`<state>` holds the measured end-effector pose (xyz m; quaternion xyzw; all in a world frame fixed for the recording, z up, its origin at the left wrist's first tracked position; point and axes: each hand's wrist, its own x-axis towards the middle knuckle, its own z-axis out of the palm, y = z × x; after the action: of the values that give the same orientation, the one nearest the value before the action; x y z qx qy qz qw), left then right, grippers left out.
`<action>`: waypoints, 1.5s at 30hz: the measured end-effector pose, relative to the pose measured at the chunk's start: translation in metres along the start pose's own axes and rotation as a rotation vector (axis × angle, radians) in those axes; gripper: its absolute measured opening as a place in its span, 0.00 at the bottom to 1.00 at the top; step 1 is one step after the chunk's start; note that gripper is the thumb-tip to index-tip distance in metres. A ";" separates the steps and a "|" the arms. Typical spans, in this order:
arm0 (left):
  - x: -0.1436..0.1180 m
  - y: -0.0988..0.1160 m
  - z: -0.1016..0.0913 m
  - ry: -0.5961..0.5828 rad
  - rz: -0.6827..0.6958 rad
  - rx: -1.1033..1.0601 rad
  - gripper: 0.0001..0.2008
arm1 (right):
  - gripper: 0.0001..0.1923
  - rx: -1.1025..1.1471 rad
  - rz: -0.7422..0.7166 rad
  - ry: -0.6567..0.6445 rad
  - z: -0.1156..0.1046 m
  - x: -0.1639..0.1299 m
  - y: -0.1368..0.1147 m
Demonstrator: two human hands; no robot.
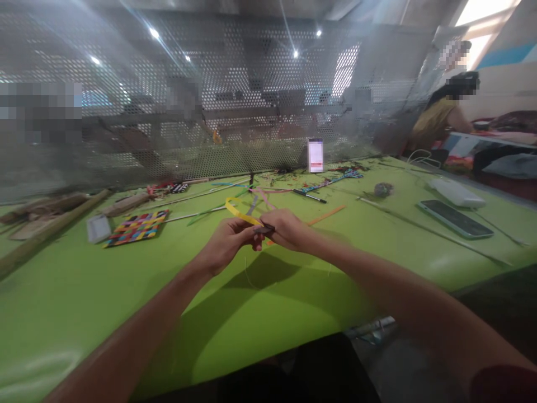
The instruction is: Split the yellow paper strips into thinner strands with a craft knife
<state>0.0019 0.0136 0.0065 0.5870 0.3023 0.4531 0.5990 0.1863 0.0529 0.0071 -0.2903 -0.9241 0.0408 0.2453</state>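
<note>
A: Two bare hands are up in front of me, meeting over the bright green surface (pixel 293 302). My left hand (pixel 229 240) and my right hand (pixel 285 226) touch at the fingertips.

B: What is in them?

A: A thin yellow strip bent into a loop (pixel 237 210). My left grip is closed on it, pinching it where it comes down. The loop sticks up and to the left of my knuckles. My right grip is closed too, on the same strip and on a small dark bit (pixel 265 228) right where the hands meet. I cannot tell what the dark bit is.

B: Is the strip on the surface?

A: No. It is held in the air, a little above the green.

B: What lies around?

A: A small woven mat of many coloured squares (pixel 137 226) lies to the left, flat. Just beside it is a small white card (pixel 98 228). Past my hands lie loose long strips in green, pink and grey (pixel 235 196), and a thin orange strip (pixel 329 214) near my right hand. A black pen (pixel 309 196) lies farther back. To the right is a flat grey phone (pixel 455 219), well apart from my hands. A white phone with a lit screen (pixel 315 155) stands against the grey metal sheet full of holes (pixel 251 112) at the back.

B: Anyone else?

A: A person in a yellow top (pixel 436 115) sits far off on the right.
</note>
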 end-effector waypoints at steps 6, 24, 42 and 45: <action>-0.001 0.001 -0.003 -0.015 0.008 0.087 0.08 | 0.11 0.021 0.010 0.008 -0.003 0.000 -0.005; -0.002 0.006 -0.002 0.001 0.018 0.241 0.09 | 0.12 0.153 -0.149 0.196 -0.003 -0.002 -0.006; -0.001 0.009 0.003 0.028 0.018 0.247 0.09 | 0.13 0.238 -0.152 0.156 -0.005 -0.003 -0.007; -0.001 0.010 0.004 0.030 0.013 0.257 0.09 | 0.13 0.255 -0.140 0.139 -0.005 -0.003 -0.007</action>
<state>0.0026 0.0098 0.0169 0.6538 0.3629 0.4235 0.5113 0.1873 0.0450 0.0115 -0.1941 -0.9102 0.1204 0.3456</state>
